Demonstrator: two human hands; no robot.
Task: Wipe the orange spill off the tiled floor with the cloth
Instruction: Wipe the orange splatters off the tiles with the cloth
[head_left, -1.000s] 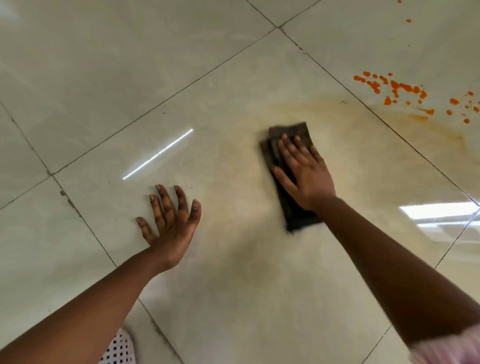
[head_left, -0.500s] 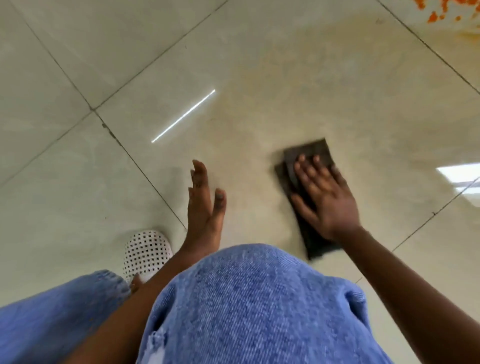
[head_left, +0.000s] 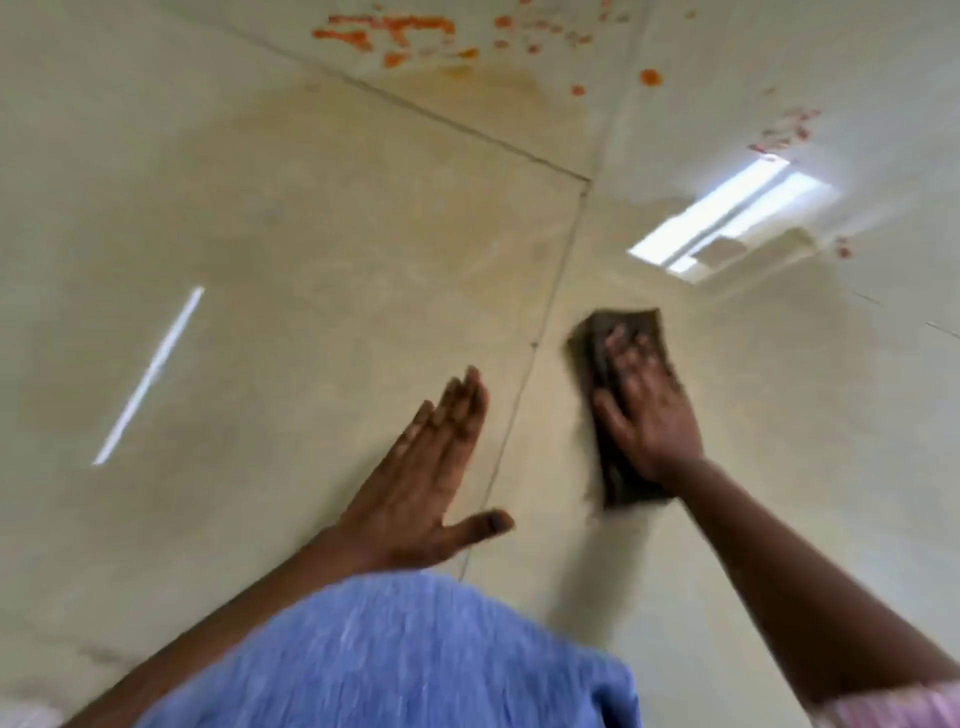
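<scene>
The tiled floor (head_left: 260, 234) fills nearly all I can see, pale and glossy, and the view over it has swung since half a second ago: the grout lines now meet at a corner just beyond the hands, where before that crossing was out of sight. A faint yellowish smear lies over the tile at the far left. A ceiling light's reflection (head_left: 732, 218) has come in from the right edge to sit beyond the cloth, and a thin bright streak (head_left: 148, 374) shows to the left.

The blue denim knee (head_left: 395, 654) remains low in the middle; the white perforated shoe seen earlier is gone from view.

The orange spill (head_left: 395, 36) now shows much more fully along the far edge, blotches and scattered drops well apart from the cloth; before, only a few specks peeked in at the far right corner.

The left hand (head_left: 421, 478) has dropped from edge-on to flatter, fingers straight and together, thumb out, holding nothing; I cannot tell whether it touches the tile. The right hand (head_left: 644, 410) is pressed flat on the dark cloth (head_left: 613, 478) as before, fingers extended. The cloth lies on the floor just right of a grout line, its edges blurred. No containers are here.
</scene>
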